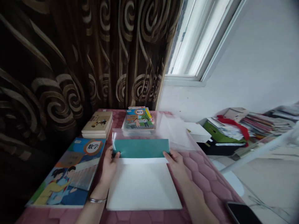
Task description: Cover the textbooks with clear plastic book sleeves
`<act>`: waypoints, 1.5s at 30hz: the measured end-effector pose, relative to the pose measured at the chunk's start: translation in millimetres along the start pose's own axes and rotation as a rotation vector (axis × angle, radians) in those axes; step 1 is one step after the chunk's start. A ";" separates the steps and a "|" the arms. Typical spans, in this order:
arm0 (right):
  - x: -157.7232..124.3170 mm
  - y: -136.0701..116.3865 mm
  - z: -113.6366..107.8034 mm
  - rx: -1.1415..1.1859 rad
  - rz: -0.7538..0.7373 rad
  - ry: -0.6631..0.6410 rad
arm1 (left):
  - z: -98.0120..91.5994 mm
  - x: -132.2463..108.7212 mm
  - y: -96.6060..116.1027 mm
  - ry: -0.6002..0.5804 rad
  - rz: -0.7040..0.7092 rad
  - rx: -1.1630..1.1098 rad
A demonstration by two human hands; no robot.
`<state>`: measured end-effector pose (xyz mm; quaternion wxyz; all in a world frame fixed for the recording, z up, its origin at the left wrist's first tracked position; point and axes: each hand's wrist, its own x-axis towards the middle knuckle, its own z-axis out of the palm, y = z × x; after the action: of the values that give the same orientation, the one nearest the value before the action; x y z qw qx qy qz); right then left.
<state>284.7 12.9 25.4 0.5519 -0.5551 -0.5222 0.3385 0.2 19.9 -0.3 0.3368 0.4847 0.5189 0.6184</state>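
Observation:
In front of me lies a notebook [143,186] with a blank, faintly lined white page facing up. Its green cover [141,148] stands out beyond the page's far edge, with a clear plastic sleeve [118,134] around it that sticks out past the cover. My left hand [109,166] grips the left edge of the cover and plastic, thumb on top. On the opposite edge, my right hand [177,164] pinches the cover the same way. Most of the fingers are hidden beneath it. A silvery bracelet [97,200] circles my left wrist.
A math textbook [72,174] lies at left, below stacked beige books [98,123]. Further back are a stack topped by another textbook [139,118] and loose clear plastic covers [175,132]. A phone [243,213] rests at the pink padded table's [198,174] right edge.

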 end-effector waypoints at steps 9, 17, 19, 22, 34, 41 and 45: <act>0.7 8.5 -3.4 0.118 0.057 -0.063 | -1.1 -1.7 9.3 0.035 -0.036 -0.050; 1.7 17.1 -5.9 0.173 0.073 -0.087 | -1.5 1.1 4.1 0.015 -0.050 -0.115; 1.7 18.5 -5.1 0.152 0.063 -0.080 | -1.0 0.6 3.2 0.022 -0.053 -0.102; 1.8 16.6 -2.3 0.104 0.040 -0.047 | -0.7 -1.3 5.0 0.024 -0.051 -0.089; -2.0 8.4 -1.2 0.107 0.020 0.010 | -0.8 -2.9 11.2 -0.019 -0.105 -0.188; 3.9 16.1 -5.6 0.111 0.045 -0.098 | 2.2 -1.1 13.0 0.013 -0.055 -0.147; 4.0 16.9 -0.9 0.090 0.032 -0.049 | 1.0 -2.2 12.3 0.013 -0.062 -0.118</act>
<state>290.0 19.0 10.1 0.5580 -0.5294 -0.5109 0.3840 2.9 15.4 11.0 0.3803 0.4435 0.4987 0.6402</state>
